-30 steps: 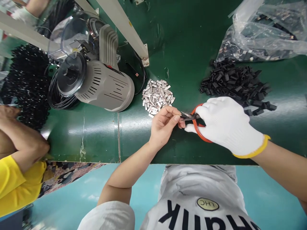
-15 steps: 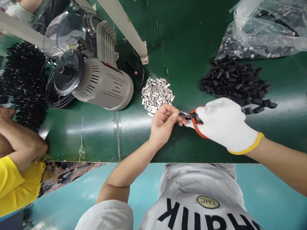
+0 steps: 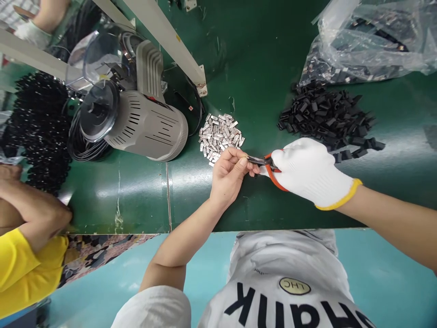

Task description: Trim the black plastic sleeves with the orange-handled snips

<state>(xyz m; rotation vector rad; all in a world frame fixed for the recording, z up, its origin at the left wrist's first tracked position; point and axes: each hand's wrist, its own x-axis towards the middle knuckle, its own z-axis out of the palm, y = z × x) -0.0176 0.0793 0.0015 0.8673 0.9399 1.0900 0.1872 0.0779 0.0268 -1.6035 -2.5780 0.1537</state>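
Presently | silver pieces (image 3: 221, 132) heaped on table (image 3: 136, 196) | left hand (image 3: 226, 176): bare fingers pinching a small piece (image 3: 246, 158), detail unclear | red-handled scissors (image 3: 270, 170): between hands, over table, blades at fingertips — slip could nick them | right hand (image 3: 309, 171): gloved, clenched round scissors

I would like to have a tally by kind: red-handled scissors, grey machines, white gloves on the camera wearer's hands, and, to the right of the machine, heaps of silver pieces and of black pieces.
Red-handled scissors: 1
Grey machine: 1
White glove: 1
Silver heap: 1
Black heap: 1
Total: 5
Single pieces overlap too much to count.
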